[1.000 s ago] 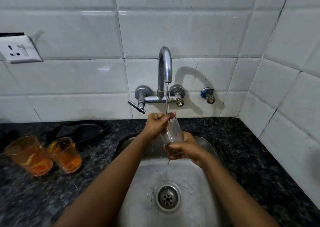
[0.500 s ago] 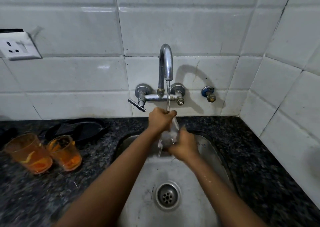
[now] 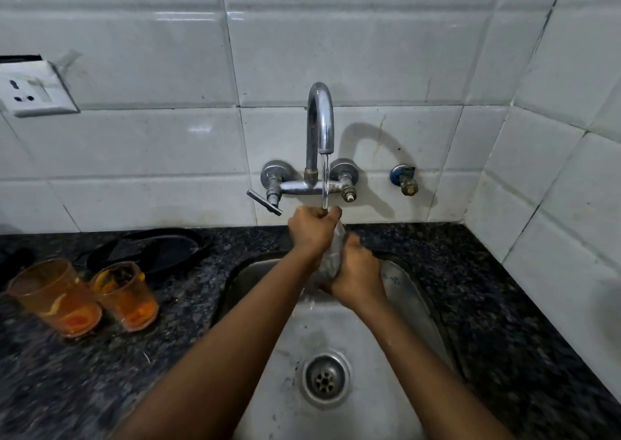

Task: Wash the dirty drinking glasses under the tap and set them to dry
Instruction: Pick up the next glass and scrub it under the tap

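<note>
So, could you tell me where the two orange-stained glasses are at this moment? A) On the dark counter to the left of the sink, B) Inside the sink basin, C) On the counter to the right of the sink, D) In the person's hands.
A: both orange-stained glasses stand on the dark counter left of the sink, while the hands hold a clear glass under the tap.

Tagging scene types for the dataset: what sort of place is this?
Most likely a home kitchen, at the sink. A steel sink is set in a dark granite counter, a running wall tap is mounted on white tiles, and two dirty orange glasses wait on the counter.
</note>
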Demonstrator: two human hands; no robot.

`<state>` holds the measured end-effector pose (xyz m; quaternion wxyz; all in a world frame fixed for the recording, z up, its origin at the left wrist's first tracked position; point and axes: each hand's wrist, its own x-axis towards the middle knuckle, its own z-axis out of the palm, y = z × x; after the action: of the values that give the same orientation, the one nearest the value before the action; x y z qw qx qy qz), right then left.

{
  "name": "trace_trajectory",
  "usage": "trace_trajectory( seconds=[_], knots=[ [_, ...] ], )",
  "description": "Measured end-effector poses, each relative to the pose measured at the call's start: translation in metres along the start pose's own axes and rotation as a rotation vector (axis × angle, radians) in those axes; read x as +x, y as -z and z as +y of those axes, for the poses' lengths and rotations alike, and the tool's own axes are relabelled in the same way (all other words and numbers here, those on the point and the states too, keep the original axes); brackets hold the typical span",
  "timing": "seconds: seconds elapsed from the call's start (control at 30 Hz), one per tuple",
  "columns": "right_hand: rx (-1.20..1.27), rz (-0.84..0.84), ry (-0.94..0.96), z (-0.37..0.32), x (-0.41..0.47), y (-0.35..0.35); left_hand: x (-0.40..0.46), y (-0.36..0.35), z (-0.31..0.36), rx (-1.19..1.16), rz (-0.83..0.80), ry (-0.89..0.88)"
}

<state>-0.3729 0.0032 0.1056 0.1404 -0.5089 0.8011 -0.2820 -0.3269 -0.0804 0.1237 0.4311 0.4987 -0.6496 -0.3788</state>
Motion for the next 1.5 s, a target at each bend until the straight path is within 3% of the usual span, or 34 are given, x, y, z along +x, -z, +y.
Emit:
trace_trajectory(
  seconds=[0.13,0.17,0.23,0.33,0.4,0.47,0.53,0.63,0.7,0.77,0.83,0.9,0.97,1.07,1.23,1.37,1.5],
  knots=[
    [0.814,-0.452,-0.093,0.019,0.005,0.022,0.004,0.017,-0.010,-0.470,-0.199,0.054],
    [0.848,-0.484,-0.107,0.022,0.006,0.021,0.003,0.018,-0.011,-0.495,-0.220,0.070],
    [0.631,-0.340,-0.104,0.018,0.005,0.010,0.000,0.014,-0.009,-0.302,-0.215,0.063],
    [-0.203,0.000,0.043,0.006,-0.002,-0.005,-0.002,0.003,-0.007,0.138,-0.138,0.057],
    [-0.158,-0.033,0.072,0.011,0.004,-0.004,-0.004,0.001,-0.009,0.134,-0.086,0.013],
    [0.201,-0.249,0.024,0.018,0.014,0.007,-0.005,0.006,-0.010,0.087,-0.110,-0.034],
    [0.289,-0.320,0.016,0.030,0.028,0.009,-0.007,0.015,-0.011,-0.058,-0.221,-0.051],
    [0.174,-0.234,0.112,0.032,0.042,0.014,-0.007,0.035,-0.014,-0.197,-0.534,-0.183],
    [0.081,-0.170,0.195,0.033,0.049,0.017,-0.002,0.045,-0.015,0.065,-0.821,-0.356],
    [-0.047,-0.138,0.293,0.032,0.055,0.015,0.001,0.045,-0.015,0.629,-0.984,-0.554],
    [-0.111,-0.152,0.374,0.031,0.054,0.011,0.000,0.040,-0.015,1.128,-0.905,-0.770],
    [-0.103,-0.141,0.403,0.029,0.052,0.010,-0.004,0.034,-0.017,1.297,-0.865,-0.839],
    [-0.091,-0.125,0.428,0.031,0.051,0.009,-0.006,0.031,-0.021,1.168,-0.963,-0.620],
    [-0.066,-0.118,0.448,0.035,0.048,0.008,-0.004,0.035,-0.027,0.371,-1.100,-0.107],
    [-0.075,0.031,0.364,0.033,0.052,0.002,-0.014,0.045,-0.029,-0.635,-0.819,0.304],
    [-0.038,-0.038,0.275,0.027,0.053,0.000,-0.019,0.052,-0.033,-0.792,-0.391,0.430],
    [-0.106,-0.217,0.197,0.025,0.048,-0.006,-0.013,0.064,-0.046,-0.595,-0.040,0.465]
  ],
)
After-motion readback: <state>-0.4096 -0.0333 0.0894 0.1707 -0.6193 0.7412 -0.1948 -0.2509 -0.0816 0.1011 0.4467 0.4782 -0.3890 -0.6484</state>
